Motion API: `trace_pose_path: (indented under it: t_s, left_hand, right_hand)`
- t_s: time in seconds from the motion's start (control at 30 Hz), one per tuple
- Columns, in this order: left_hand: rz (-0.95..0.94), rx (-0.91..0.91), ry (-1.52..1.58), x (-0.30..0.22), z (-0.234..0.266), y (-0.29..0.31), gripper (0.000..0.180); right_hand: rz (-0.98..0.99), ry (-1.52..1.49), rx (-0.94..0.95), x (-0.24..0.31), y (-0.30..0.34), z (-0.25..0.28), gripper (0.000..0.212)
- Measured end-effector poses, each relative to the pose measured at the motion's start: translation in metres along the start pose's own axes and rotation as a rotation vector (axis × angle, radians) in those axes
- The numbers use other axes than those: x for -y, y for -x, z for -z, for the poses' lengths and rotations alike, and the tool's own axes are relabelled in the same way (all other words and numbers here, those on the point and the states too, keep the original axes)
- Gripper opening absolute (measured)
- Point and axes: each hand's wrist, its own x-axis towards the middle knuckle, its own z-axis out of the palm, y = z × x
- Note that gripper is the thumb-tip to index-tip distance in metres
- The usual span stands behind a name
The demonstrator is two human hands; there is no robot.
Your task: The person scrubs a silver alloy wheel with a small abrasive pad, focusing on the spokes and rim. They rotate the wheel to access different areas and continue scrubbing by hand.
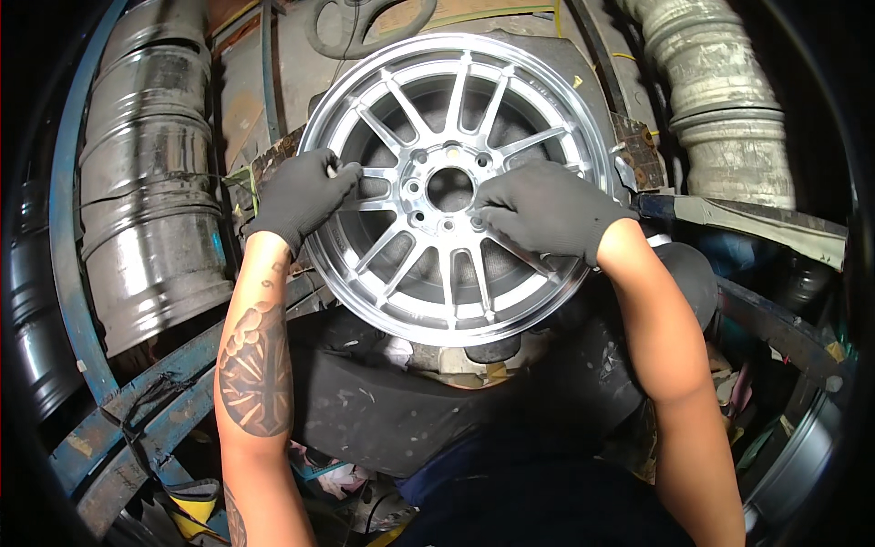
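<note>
A silver multi-spoke wheel rim [453,319] lies face up in front of me, its round centre hole and ring of bolt holes showing. Both my hands wear dark grey gloves. My left hand [305,196] is closed at the left side of the rim, over the outer ends of the spokes. A small pale bit shows by its thumb, too small to name. My right hand [547,210] reaches over the right spokes, its fingers curled together beside the hub and the lower right bolt holes. Anything inside its fingers is hidden.
Stacked metal wheel barrels [155,182] line the left side; more dull, whitish barrels [729,118] stand at the far right. Blue metal frame bars [82,228] run around me. A dark steering wheel [333,41] lies beyond the rim. Another silver rim [793,465] is at lower right.
</note>
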Motion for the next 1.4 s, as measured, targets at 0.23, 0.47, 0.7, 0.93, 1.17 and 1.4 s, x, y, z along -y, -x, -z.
trace_pose_path:
  t_s: [0.23,0.47,0.7,0.93,1.17,1.4]
  left_hand:
    - [-0.015,-0.069,0.160,0.002,0.000,-0.005,0.038]
    - [-0.111,-0.066,0.187,-0.010,-0.008,-0.006,0.058]
    - [-0.207,0.075,0.381,-0.018,-0.012,0.000,0.048]
    - [-0.344,0.092,0.267,-0.023,-0.017,0.007,0.042]
    - [-0.252,0.164,0.303,-0.025,-0.020,0.002,0.040]
    - [-0.194,0.199,0.365,-0.036,-0.013,0.003,0.039]
  right_hand:
    - [0.074,0.009,0.151,-0.011,-0.009,-0.011,0.028]
    - [0.114,0.069,0.256,-0.009,-0.028,-0.023,0.027]
    - [0.060,0.075,0.211,0.000,-0.020,-0.020,0.030]
    - [0.065,0.045,-0.180,0.007,-0.004,0.003,0.028]
    - [0.027,0.272,-0.203,0.008,-0.007,0.001,0.019]
    - [0.185,0.206,-0.426,-0.008,0.002,-0.014,0.017]
